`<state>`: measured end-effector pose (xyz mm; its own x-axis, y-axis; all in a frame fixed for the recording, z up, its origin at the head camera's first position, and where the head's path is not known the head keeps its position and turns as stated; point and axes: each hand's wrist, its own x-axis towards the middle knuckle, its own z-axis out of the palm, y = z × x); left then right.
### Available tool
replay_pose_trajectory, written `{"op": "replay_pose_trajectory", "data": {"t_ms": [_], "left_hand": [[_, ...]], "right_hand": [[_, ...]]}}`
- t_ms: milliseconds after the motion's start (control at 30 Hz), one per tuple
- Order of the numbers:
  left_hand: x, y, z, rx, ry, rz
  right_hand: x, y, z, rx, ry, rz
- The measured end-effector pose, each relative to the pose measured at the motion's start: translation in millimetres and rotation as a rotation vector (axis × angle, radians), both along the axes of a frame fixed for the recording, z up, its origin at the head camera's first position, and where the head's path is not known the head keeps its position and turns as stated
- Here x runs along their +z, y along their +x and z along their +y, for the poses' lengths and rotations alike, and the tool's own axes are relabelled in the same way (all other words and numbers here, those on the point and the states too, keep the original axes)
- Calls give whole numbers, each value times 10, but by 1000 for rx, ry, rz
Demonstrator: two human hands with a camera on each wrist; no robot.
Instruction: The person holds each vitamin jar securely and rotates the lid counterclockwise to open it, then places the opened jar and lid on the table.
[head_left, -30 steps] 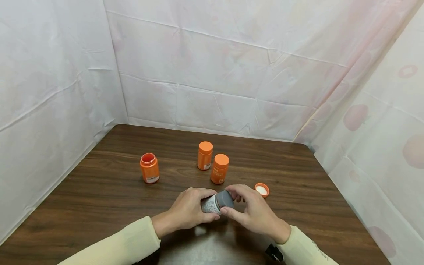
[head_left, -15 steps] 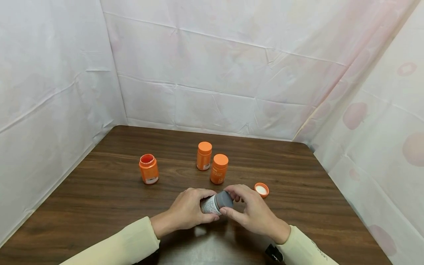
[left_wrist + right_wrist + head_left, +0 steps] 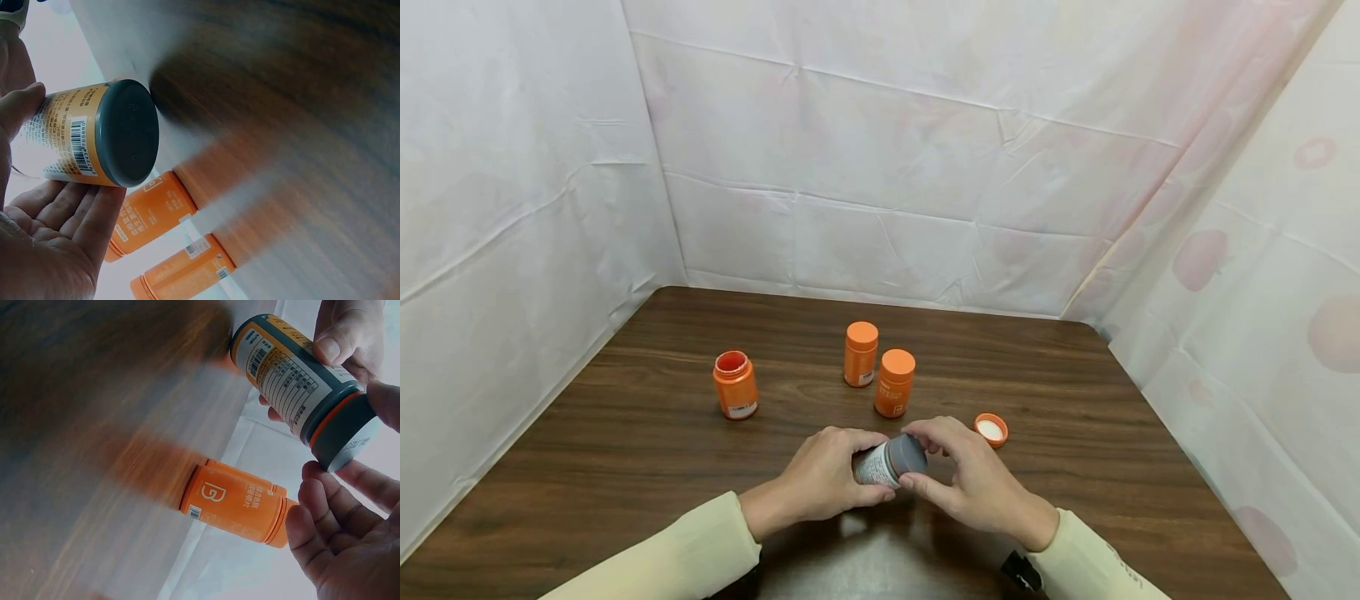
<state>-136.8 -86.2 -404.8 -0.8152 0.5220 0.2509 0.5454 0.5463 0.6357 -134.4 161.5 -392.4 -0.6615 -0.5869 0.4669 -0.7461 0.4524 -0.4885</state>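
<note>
A dark grey-green supplement bottle (image 3: 872, 467) with a printed label lies tilted between the two hands, near the front of the table. My left hand (image 3: 826, 472) grips its body, thumb on one side and fingers on the other. At the other end, my right hand (image 3: 973, 482) pinches the bottle's cap (image 3: 908, 455) between thumb and fingers. In the right wrist view an orange band shows between this cap (image 3: 347, 432) and the body. The left wrist view shows the bottle's dark base (image 3: 129, 134) and a barcode.
Two capped orange bottles (image 3: 861, 356) (image 3: 894, 385) stand just beyond the hands. An uncapped orange bottle (image 3: 737, 388) stands to the left. An orange lid (image 3: 992, 429) lies inside-up beyond the right hand. White sheets (image 3: 880, 167) rise around the wooden table (image 3: 1075, 467).
The head view has shifted slightly. The right hand's fingers move a little on the cap; the left hand keeps its grip, and the orange bottles and lid stay put.
</note>
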Motion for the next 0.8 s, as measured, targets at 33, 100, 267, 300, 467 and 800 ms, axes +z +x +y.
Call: {"op": "replay_pose_trajectory", "data": {"t_ms": [33, 100, 267, 300, 467, 800], "left_hand": [[0, 1, -1, 0, 0, -2], [0, 2, -2, 1, 1, -1], [-7, 7, -4, 1, -2, 10], [-9, 8, -4, 1, -3, 14], [-17, 9, -2, 5, -4, 28], [-17, 10, -4, 2, 9, 27]], "right_hand": [[6, 1, 2, 11, 0, 1], [18, 3, 7, 35, 0, -1], [36, -1, 22, 90, -1, 7], [39, -4, 25, 97, 2, 18], [50, -22, 34, 121, 15, 79], [70, -35, 37, 159, 4, 83]]}}
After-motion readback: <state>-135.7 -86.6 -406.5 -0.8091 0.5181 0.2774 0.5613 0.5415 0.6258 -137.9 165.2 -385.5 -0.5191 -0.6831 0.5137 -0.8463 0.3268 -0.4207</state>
